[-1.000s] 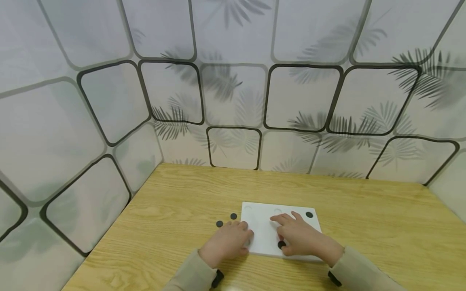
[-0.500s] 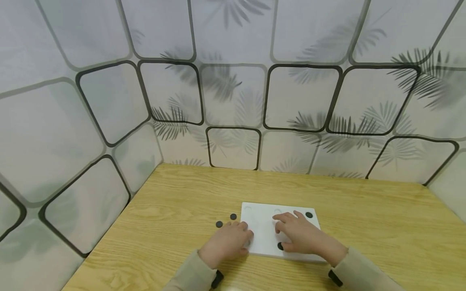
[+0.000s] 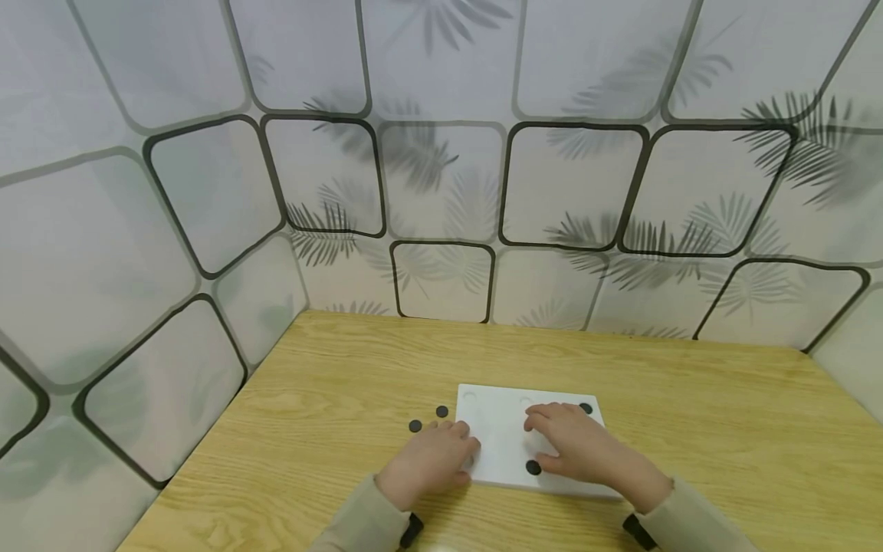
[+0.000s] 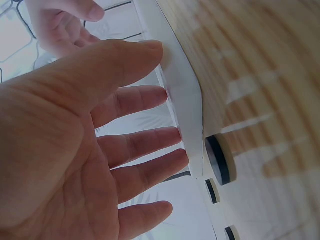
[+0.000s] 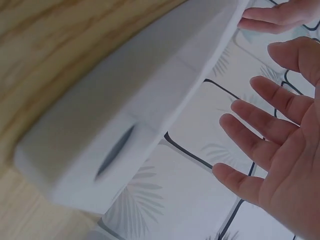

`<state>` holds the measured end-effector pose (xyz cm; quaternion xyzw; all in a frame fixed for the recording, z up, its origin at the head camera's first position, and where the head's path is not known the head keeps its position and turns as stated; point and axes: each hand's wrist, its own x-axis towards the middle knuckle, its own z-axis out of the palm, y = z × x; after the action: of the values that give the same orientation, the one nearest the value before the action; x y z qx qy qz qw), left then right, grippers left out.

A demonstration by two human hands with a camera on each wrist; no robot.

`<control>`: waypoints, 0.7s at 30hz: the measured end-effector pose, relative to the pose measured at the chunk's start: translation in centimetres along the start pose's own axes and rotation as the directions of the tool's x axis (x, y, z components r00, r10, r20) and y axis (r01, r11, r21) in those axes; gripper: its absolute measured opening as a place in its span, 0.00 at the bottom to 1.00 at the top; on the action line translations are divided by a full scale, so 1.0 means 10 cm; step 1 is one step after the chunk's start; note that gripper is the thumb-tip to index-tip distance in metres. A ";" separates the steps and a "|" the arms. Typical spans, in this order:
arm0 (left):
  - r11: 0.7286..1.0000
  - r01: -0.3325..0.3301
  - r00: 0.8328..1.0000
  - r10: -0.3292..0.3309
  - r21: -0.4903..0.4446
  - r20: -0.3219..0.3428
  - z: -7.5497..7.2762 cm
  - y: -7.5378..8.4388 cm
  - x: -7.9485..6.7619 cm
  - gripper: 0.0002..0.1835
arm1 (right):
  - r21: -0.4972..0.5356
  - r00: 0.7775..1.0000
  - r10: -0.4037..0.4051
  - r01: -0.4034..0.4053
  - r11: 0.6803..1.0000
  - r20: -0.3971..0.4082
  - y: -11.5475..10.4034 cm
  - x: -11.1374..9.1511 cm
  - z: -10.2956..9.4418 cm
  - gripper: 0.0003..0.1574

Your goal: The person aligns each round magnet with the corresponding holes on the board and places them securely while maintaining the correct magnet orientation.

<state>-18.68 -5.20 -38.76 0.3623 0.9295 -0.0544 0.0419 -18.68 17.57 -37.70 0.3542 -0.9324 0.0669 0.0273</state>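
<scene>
A white board (image 3: 500, 429) with shallow round recesses lies on the table. My left hand (image 3: 434, 456) rests at its left edge; in the left wrist view the thumb and fingertips reach the board's side (image 4: 187, 105). Over the right half hovers my right hand (image 3: 579, 445), fingers spread and slightly bent, holding nothing. One black disc (image 3: 533, 467) is near the board's front edge, just beside the right thumb. Another black disc (image 3: 585, 409) sits at the far right corner, partly behind the right hand.
Two loose black discs, one nearer (image 3: 415, 425) and one farther (image 3: 441, 412), lie on the wooden table (image 3: 331, 445) left of the board. A patterned wall covering (image 3: 441, 192) stands behind the table and along its left side.
The right hand has drawn back to the right, its extended index finger now bent. The front disc by the thumb shows more fully. My left hand stays put.
</scene>
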 end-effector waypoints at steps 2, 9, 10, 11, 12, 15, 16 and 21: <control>1.000 -0.001 1.000 0.001 -0.005 -0.001 0.00 0.00 0.00 0.16 | 0.007 1.000 -0.002 0.002 1.000 -0.015 0.00 -0.01 -0.02 0.17; 1.000 -0.010 1.000 0.010 -0.010 -0.009 -0.01 0.00 -0.01 0.16 | 0.037 0.996 -0.022 0.025 0.999 -0.090 0.02 -0.07 -0.03 0.16; 1.000 -0.013 1.000 0.013 -0.010 -0.012 -0.01 0.00 -0.01 0.15 | 0.036 0.994 -0.024 0.028 0.999 -0.104 0.02 -0.08 -0.03 0.16; 1.000 -0.016 1.000 0.016 -0.007 -0.016 -0.02 0.00 -0.02 0.15 | 0.035 0.993 -0.026 0.030 0.999 -0.117 0.03 -0.09 -0.03 0.16; 1.000 -0.017 1.000 0.017 -0.006 -0.018 -0.02 0.00 -0.02 0.15 | 0.036 0.991 -0.029 0.034 0.999 -0.130 0.03 -0.10 -0.03 0.17; 1.000 -0.019 1.000 0.019 -0.005 -0.024 -0.03 0.00 -0.03 0.15 | 0.031 0.986 -0.043 0.049 0.998 -0.162 0.05 -0.12 -0.03 0.17; 1.000 -0.019 1.000 0.019 -0.005 -0.024 -0.03 0.01 -0.03 0.15 | 0.033 0.985 -0.044 0.051 0.998 -0.165 0.05 -0.12 -0.03 0.17; 1.000 -0.018 1.000 0.018 -0.009 -0.020 -0.03 0.00 -0.03 0.15 | 0.039 0.985 -0.030 0.037 0.999 -0.170 0.07 -0.15 -0.02 0.17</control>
<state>-18.48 -5.30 -38.42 0.3710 0.9268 -0.0460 0.0351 -17.97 19.08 -37.69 0.3635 -0.9189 0.1159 0.1003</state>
